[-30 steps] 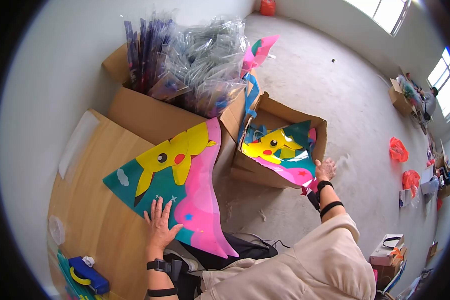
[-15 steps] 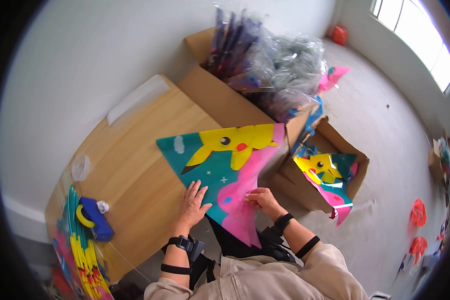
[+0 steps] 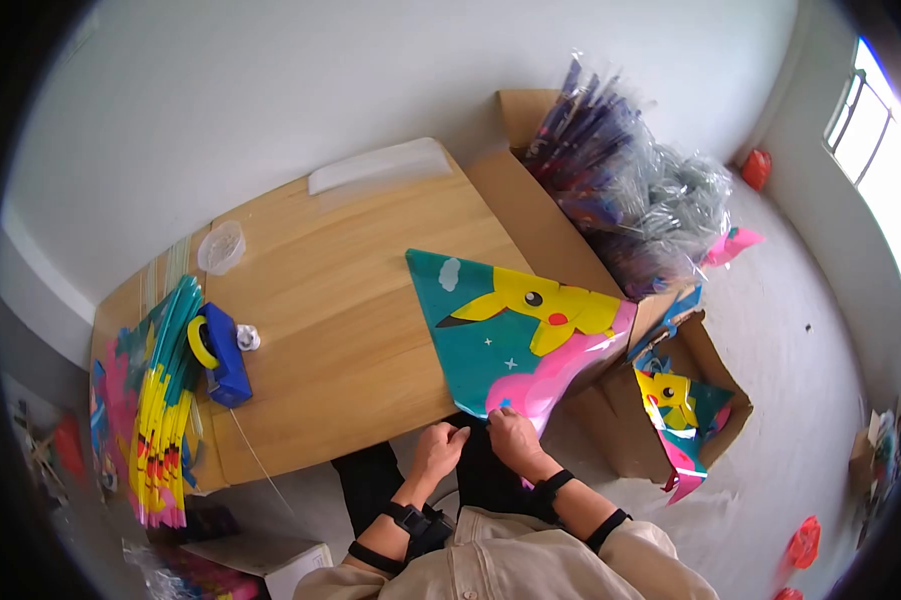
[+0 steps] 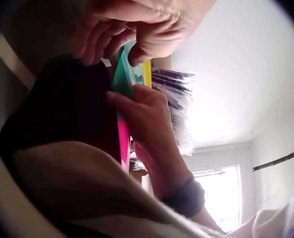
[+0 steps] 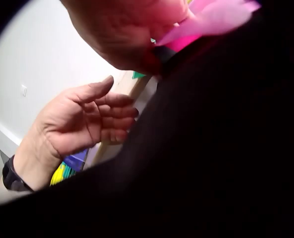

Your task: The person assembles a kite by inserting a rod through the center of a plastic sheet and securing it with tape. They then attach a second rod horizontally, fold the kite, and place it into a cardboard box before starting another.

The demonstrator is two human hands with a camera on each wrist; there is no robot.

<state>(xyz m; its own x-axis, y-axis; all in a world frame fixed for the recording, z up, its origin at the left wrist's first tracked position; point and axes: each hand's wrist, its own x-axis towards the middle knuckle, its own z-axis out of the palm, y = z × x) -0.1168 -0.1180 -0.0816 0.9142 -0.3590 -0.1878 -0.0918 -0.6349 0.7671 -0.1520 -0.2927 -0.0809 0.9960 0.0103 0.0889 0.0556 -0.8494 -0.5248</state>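
A kite [image 3: 515,330] in teal, pink and yellow with a cartoon figure lies on the wooden table [image 3: 350,300], its pink lower part hanging over the near right edge. My right hand [image 3: 508,425] pinches the kite's pink tip [image 5: 211,20] at the table's front edge. My left hand [image 3: 445,440] is just left of it, fingers loosely curled, with nothing seen in its palm [image 5: 82,129]. From the left wrist, the left hand [image 4: 117,49] hovers beside the kite's teal edge [image 4: 123,82], and the right hand [image 4: 137,109] grips that edge lower down.
A blue tape dispenser [image 3: 225,355], a stack of bright kites [image 3: 160,400] and a clear round tub [image 3: 220,245] sit at the table's left. A tall carton of plastic-wrapped kites [image 3: 630,190] stands to the right. An open box of kites [image 3: 685,400] is on the floor.
My right hand came from the floor box to the kite's pink tip. My left hand lifted off the kite's face and drew back beside the tip. The head view swung left.
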